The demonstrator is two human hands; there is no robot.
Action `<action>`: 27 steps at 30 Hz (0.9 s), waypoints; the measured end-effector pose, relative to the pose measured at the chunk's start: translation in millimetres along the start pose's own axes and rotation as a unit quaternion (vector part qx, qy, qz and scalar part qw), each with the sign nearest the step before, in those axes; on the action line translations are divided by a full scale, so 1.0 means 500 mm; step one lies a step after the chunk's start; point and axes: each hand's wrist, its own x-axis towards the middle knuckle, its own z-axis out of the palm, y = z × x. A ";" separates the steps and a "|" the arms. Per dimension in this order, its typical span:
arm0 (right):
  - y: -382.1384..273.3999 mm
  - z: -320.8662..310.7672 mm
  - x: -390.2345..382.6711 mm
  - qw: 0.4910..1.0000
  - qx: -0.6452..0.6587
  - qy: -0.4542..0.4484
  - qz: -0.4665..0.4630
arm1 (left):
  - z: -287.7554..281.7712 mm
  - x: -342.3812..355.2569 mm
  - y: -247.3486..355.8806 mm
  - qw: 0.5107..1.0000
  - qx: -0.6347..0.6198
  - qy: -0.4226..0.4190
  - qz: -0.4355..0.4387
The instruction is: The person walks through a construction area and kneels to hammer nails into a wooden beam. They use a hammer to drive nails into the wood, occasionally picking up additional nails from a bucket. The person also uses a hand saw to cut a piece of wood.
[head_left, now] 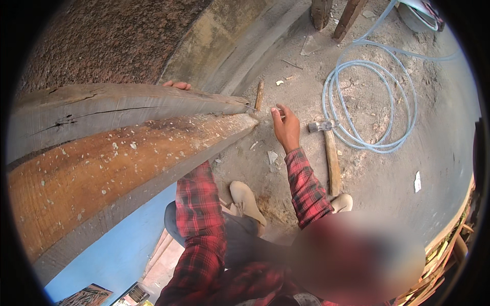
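Left hand [178, 85] touches grey beam [143, 104], grip too hidden to tell; right hand [287, 128], fingers parted, hovers beside hammer [332, 155].

Two beams [117, 158] left of right hand [289, 128]; hammer [333, 160] on ground [377, 178], hand's right; hose coil [377, 148] right of hammer.

Ground [380, 191]: grey-brown, rough, gritty. On it: hammer [333, 166], wooden handle, metal head at left edge of loosely coiled clear bluish hose [377, 148]. Short wood stick [260, 95], thin twig [292, 64] beyond. White flake [417, 181] off right; pale chip [272, 157] near centre; flat grey shard [310, 46] near wooden posts [321, 14]. Two beige shoes [245, 199], one near handle end. Small bits scattered around.
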 end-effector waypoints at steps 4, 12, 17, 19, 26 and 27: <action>0.116 -0.200 -0.114 0.892 -0.292 0.340 0.062 | 0.059 0.028 -0.141 0.993 -0.014 0.096 0.073; 0.208 -0.267 -0.180 0.953 -0.247 0.019 0.174 | 0.077 0.003 -0.075 0.996 -0.013 0.043 0.080; -0.003 -0.123 -0.194 0.858 0.437 0.041 0.268 | 0.125 0.006 -0.051 0.989 0.087 0.115 0.034; -0.048 -0.055 -0.203 0.838 0.472 0.100 0.254 | 0.115 0.008 -0.029 0.990 0.083 0.115 0.010; -0.121 0.043 -0.209 0.755 0.581 -0.011 0.303 | 0.079 0.017 -0.060 0.995 0.067 0.049 0.048; -0.113 0.029 -0.205 0.763 0.573 -0.029 0.298 | 0.068 0.020 -0.060 0.997 0.057 0.031 0.031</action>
